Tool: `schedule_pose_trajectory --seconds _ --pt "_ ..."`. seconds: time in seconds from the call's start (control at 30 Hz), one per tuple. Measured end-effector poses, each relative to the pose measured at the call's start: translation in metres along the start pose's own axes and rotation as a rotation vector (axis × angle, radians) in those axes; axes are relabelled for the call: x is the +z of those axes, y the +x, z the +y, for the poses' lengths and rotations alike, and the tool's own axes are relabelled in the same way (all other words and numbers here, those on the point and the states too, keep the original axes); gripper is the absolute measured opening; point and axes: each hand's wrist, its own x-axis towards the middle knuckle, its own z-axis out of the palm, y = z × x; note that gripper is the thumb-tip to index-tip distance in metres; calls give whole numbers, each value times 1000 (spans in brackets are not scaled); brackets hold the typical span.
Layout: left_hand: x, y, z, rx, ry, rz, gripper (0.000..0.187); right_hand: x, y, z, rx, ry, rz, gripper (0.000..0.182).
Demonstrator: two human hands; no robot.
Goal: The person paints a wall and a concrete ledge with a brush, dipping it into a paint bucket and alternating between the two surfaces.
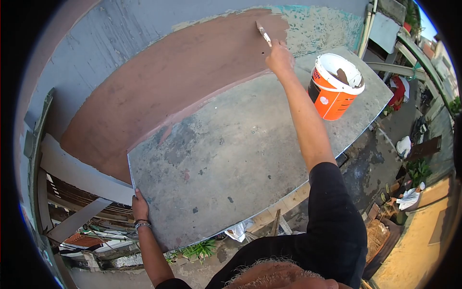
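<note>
Right hand (pixel 280 55): closed around the handle of a slim, paint-smeared paintbrush (pixel 263 32), held beyond the far edge of the grey, stained concrete slab (pixel 216 159); the bristle tip lies against the reddish-brown coat (pixel 202 62), though firm contact cannot be judged. Left hand (pixel 140 206): at the slab's left edge, thumb laid along the rim, the other fingers largely hidden, so how tightly it grips cannot be told; dark bracelets (pixel 142 224) at the wrist. Reddish-brown coat: a broad, curving band on the wall rising from the slab's far edge. Round orange plastic bucket with white rim (pixel 337 103): one, upright on the slab toward its right end, brown matter smeared inside. Scuffed pale-and-turquoise patch (pixel 322 31): behind the slab's right end, adjoining the coat. Blue-grey paint (pixel 110 41): above the coat, beyond the slab. Green leafy plant (pixel 199 249): below the slab's near edge.
</note>
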Motion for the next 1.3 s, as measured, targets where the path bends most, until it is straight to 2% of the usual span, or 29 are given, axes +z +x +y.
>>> schedule_pose_trajectory --seconds 0.07,0.13,0.23,0.33,0.43,0.53,0.67,0.77,0.87,0.93,1.0,1.03,1.13,1.2,1.3 --pt "0 0 -1 -3 -1 6 84 -19 6 25 39 75 113 41" --pt "-4 -5 5 -15 6 7 83 -23 42 45 182 60 142 39" --pt "-2 -3 3 -19 28 21 83 -18 70 37 191 44 60 40" --pt "-2 -4 3 -19 21 15 82 7 47 0 29 -38 95 38" --pt "-4 -4 4 -9 3 -1 82 -8 3 -15 -94 -66 -51 38" --pt "-3 -3 4 -33 -2 1 82 -8 9 21 -20 117 157 35" --pt "-1 -1 -1 1 3 21 82 -5 63 62 356 449 205 34" --pt "-2 0 3 -2 8 18 82 35 118 102 402 630 258 33" --pt "-5 -8 6 -33 15 7 83 38 108 81 303 615 185 38" --pt "-4 -4 5 -22 -1 14 84 52 90 63 134 357 239 42" --pt "-4 -2 4 -34 0 8 85 67 58 35 44 412 216 45" --pt "-3 -3 4 -36 2 0 85 68 36 20 0 390 80 47" --pt "-3 -2 5 -41 5 2 86 56 -56 -12 -230 588 -104 45" --pt "-3 0 9 -22 12 -8 85 23 -90 -3 -313 755 -188 42" --pt "1 3 -3 -10 5 11 83 -69 -95 43 -183 772 -235 37"
